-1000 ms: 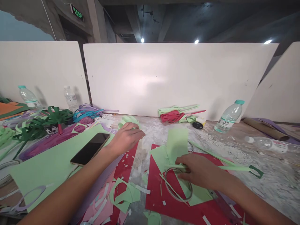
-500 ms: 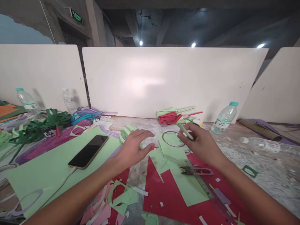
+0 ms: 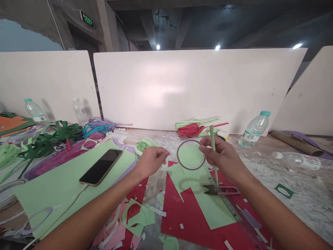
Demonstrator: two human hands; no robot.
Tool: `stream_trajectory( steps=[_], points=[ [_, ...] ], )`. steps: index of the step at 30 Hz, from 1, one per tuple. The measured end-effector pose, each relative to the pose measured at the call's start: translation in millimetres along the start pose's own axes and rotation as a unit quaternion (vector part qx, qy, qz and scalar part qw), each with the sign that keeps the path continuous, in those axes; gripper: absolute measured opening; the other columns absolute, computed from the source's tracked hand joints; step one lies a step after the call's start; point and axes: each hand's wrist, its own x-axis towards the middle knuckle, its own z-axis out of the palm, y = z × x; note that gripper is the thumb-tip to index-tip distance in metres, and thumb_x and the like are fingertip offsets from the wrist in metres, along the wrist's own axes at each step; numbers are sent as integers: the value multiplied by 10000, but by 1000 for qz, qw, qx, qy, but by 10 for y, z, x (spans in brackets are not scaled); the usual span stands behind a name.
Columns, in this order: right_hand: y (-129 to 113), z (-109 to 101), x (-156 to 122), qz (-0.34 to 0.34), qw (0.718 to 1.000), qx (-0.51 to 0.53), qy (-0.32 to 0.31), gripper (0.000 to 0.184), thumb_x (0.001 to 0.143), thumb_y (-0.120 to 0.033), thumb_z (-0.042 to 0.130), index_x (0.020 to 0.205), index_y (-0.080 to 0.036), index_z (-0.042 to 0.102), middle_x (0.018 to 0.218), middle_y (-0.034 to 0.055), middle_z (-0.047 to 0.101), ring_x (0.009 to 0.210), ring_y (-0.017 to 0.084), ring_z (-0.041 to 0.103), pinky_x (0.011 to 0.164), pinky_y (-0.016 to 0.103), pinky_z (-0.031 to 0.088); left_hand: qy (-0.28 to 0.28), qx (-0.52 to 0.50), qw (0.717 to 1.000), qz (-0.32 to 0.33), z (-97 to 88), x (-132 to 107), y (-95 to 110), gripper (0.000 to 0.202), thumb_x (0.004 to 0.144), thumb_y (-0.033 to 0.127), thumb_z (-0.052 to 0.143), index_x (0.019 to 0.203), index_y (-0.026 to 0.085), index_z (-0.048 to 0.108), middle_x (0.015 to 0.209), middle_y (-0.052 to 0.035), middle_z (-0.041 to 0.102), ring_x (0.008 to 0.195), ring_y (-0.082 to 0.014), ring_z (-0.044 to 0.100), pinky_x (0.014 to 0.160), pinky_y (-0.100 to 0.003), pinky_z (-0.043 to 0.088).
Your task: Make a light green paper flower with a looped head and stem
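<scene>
My right hand (image 3: 223, 152) is closed, pinching a nearly used-up tape roll (image 3: 178, 155) between thumb and fingertips. A slim green paper stick (image 3: 212, 139) stands upright in the same hand. To the left, my left hand (image 3: 152, 161) is closed in a pinch; whatever its fingertips may hold is too small to make out. Just behind it lies a curled bundle of green paper strips (image 3: 145, 143). Below my right hand, thread snips (image 3: 229, 190) rest across a ruler (image 3: 231, 209) and cut green paper (image 3: 205, 211), on top of red paper (image 3: 179, 217).
A phone (image 3: 101, 167) with a cable lies on a green sheet (image 3: 52, 184) at left. Paper scraps (image 3: 137, 217) litter the front. Red strips (image 3: 191, 130) lie by the white board (image 3: 156, 90). At right are an upright bottle (image 3: 255, 130) and a fallen bottle (image 3: 296, 159).
My right hand has lifted the tape roll off the green paper and turned the paper stick more upright. My left hand's fingers, spread before, have come together in a pinch.
</scene>
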Motion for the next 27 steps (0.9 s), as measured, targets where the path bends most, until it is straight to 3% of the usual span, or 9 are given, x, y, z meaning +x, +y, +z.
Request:
stream_trajectory(
  steps=[3,5,7,12,15,17,21,24,27],
  points=[
    [-15,-30,17,-1,999,43,17,231,753,-369,667,879,-218,544,581,-81,353,436,54,278,399,207,226,23,103,994,29,-31,0,-81,231,816,331,534,899,177,685,781,-43,664,660,-182,575,591,-295,427],
    [-44,-42,23,-3,996,88,29,232,744,-338,684,899,-226,553,593,-80,369,419,45,291,378,197,219,48,105,990,78,-39,-34,-30,366,762,284,612,1121,212,613,1064,-71,639,846,-207,590,686,-308,457],
    [-81,-34,17,9,989,143,38,245,723,-295,707,909,-234,559,593,-82,380,403,37,301,354,181,211,64,72,989,115,-27,-93,88,443,761,310,635,1192,245,556,1168,-67,592,931,-204,571,714,-294,467],
    [-128,79,-52,137,941,310,3,291,672,-170,727,881,-218,530,656,-60,474,391,11,288,303,131,213,117,16,977,180,66,-238,337,508,775,312,653,1252,253,488,949,-36,646,793,-158,574,675,-265,457],
    [-104,128,-90,207,901,377,-52,250,683,-137,710,828,-187,513,701,-37,509,396,-3,286,294,113,230,128,9,963,239,101,-268,337,244,833,256,587,1073,223,625,764,-15,639,707,-136,571,672,-257,442],
    [-80,129,-104,224,887,395,-82,210,719,-180,704,810,-177,515,687,-41,504,394,-6,293,292,109,229,129,-17,962,242,100,-270,321,175,847,231,562,983,200,668,671,-5,623,647,-125,561,634,-245,432],
    [-37,79,-112,205,899,365,-128,237,778,-361,677,899,-209,542,617,-66,484,361,-6,292,303,117,208,114,-80,976,165,55,-267,341,144,825,261,588,766,174,686,541,16,575,558,-113,506,557,-233,395],
    [-13,47,-117,166,921,315,-155,274,757,-403,692,873,-218,527,612,-62,509,348,-6,293,318,132,180,100,-146,979,98,15,-266,358,284,794,298,616,546,160,592,460,30,503,494,-94,426,496,-226,345],
    [7,42,-133,135,941,266,-163,257,768,-389,684,821,-200,517,568,-61,496,344,-3,293,336,150,166,58,-210,972,83,-15,-254,326,211,781,330,627,663,155,641,467,44,476,475,-84,394,474,-221,327]
  ],
)
